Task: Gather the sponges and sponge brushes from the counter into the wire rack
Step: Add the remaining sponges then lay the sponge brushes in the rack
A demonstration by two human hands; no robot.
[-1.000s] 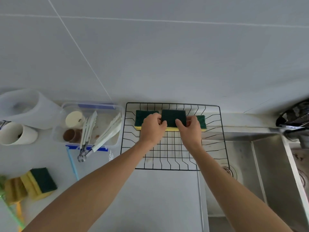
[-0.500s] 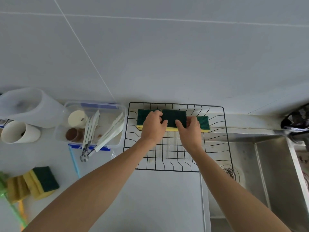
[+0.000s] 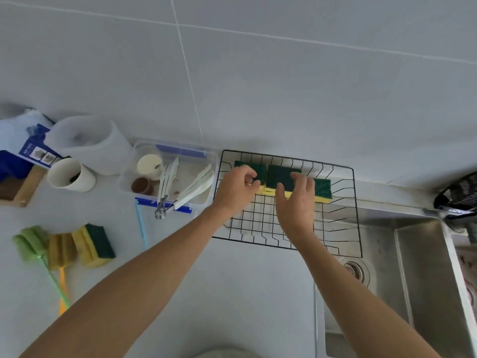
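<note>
Sponges and brushes waiting at the far left of the worktop [image 3: 232, 293]: green sponge brush [image 3: 31, 242], yellow sponge brush [image 3: 62, 250] just beside it, then loose sponge [image 3: 94, 245] leaning on edge against that one, all well apart from the wire rack [image 3: 286, 159].

Moving right, reaching into the rack's back row with the left hand [image 3: 236, 188], fingers half-curled at the corner of the left sponge [image 3: 260, 171]; impossible to tell whether that grip is pinching it or merely resting there. Hovering next with the right hand [image 3: 296, 202], grip released and fingers spread over the middle sponge [image 3: 280, 175], thumb near its yellow edge. Standing furthest right, touched by neither hand, the right sponge [image 3: 322, 189].

Judging by this, tidying three sponges already racked into a neat row along the back wires, so roughly half done. Calling next for letting go, swinging back left across the worktop, and picking up the loose sponge and both brushes, minding the long thin handles.
</note>
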